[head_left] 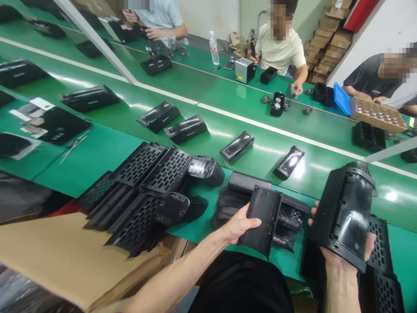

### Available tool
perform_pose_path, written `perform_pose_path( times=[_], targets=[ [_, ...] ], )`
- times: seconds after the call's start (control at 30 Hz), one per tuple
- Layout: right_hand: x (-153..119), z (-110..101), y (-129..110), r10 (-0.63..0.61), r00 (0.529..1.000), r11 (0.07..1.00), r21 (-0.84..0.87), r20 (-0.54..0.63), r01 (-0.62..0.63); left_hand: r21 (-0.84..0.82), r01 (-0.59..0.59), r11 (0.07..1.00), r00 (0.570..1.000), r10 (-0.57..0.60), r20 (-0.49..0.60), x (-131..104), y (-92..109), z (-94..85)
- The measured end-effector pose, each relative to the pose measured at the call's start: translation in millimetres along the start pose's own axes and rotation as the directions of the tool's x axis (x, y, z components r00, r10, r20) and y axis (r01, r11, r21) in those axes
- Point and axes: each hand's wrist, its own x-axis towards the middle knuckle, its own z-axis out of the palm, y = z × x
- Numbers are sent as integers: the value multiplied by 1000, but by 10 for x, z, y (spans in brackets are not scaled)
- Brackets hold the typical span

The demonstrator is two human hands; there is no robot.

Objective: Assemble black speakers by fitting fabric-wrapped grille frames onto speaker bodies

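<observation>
My left hand (241, 224) is closed on a dark curved panel (263, 221), its thumb lying across the face. At the right, my right hand (340, 256) grips a large black housing (345, 213) from below, with fingertips showing on both sides. The housing is tilted and has a glossy curved front with small perforations. Beneath and behind the panel lie more black slotted parts (289, 217) and a dark rolled piece (249, 182). Stacked slotted black panels (381, 252) sit beside and below the housing, partly hidden by it.
Slotted panels (140, 187) and end caps (205, 169) are piled at the left. Beyond, black housings (237, 147) rest on the green conveyor (208, 126). Three people sit across it, near a bottle (214, 48) and a carton (374, 115). Cardboard (48, 256) lies lower left.
</observation>
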Motion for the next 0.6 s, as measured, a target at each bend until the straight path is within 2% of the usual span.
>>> perform_pose_path(
  times=[0.07, 0.17, 0.47, 0.6],
  targets=[
    [-58, -42, 14, 4, 1000, 999, 54, 15, -5, 5, 5, 1000, 1000, -5, 0, 6, -20, 10],
    [-130, -69, -24, 10, 999, 999, 49, 50, -12, 14, 18, 1000, 1000, -18, 5, 16, -39, 41],
    [-261, -55, -398, -25, 993, 985, -170, 116, 45, 52, 6, 999, 1000, -6, 1, 26, -51, 123],
    [-331, -54, -482, -46, 993, 976, -205, 108, 67, 74, 17, 997, 999, -15, -35, 39, -64, 140]
  ],
)
